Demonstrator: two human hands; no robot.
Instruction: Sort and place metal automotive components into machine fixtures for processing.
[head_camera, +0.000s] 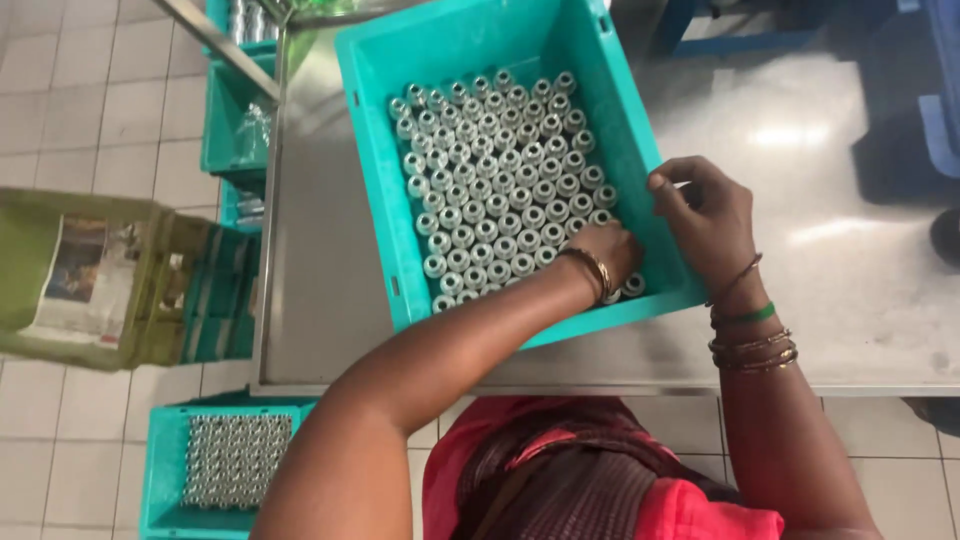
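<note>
A teal plastic crate (372, 150) sits tilted on a steel table (820, 210). It is packed with several rows of upright silver metal cylinders (495, 170). My left hand (610, 255) reaches into the crate's near right corner, fingers curled down among the cylinders there; what it grips is hidden. My right hand (705, 215) rests on the crate's right wall, fingers bent over the rim and holding it. Both wrists wear bangles.
A second teal crate (165, 450) full of the same cylinders stands on the tiled floor at lower left. More teal crates (228, 120) are stacked beside the table's left edge. A green crate with newspaper (90, 280) sits at left.
</note>
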